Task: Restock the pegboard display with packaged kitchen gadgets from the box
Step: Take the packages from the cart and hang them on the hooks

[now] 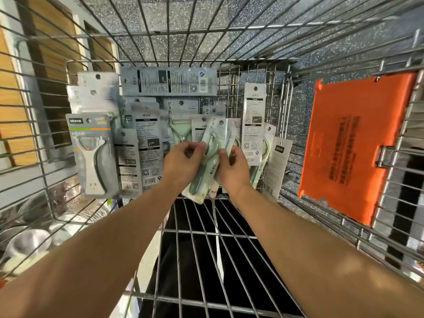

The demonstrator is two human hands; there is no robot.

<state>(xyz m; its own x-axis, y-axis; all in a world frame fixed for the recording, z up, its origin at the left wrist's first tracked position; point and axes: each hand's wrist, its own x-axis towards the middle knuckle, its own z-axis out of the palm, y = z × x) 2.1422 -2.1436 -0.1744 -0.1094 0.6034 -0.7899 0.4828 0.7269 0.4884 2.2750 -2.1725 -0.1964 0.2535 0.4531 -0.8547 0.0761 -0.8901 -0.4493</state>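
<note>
Packaged kitchen gadgets [146,145], mostly peelers on grey-white printed hang cards, lie heaped at the far end of a silver wire cart [206,234]. No cardboard box shows; the cart seems to serve as one.

Head view only. No pegboard in sight, so nothing shows as hung. Judging by the full heap, restocking looks barely begun, with nearly all the stock left to hang. Step in hand: picking one out.

Slim clear pack with a pale green peeler [206,173] sits tilted atop the heap, between both hands. Left hand [181,165] grips its left edge, fingers [195,146] curled over the card. Right hand [234,172] pinches the right edge, thumb against the card. The pack's lower end overhangs the heap's near edge.

Large white-and-grey peeler pack [94,157] lies well to the left. Orange plastic panel [353,143] hangs on the cart's right wall.
</note>
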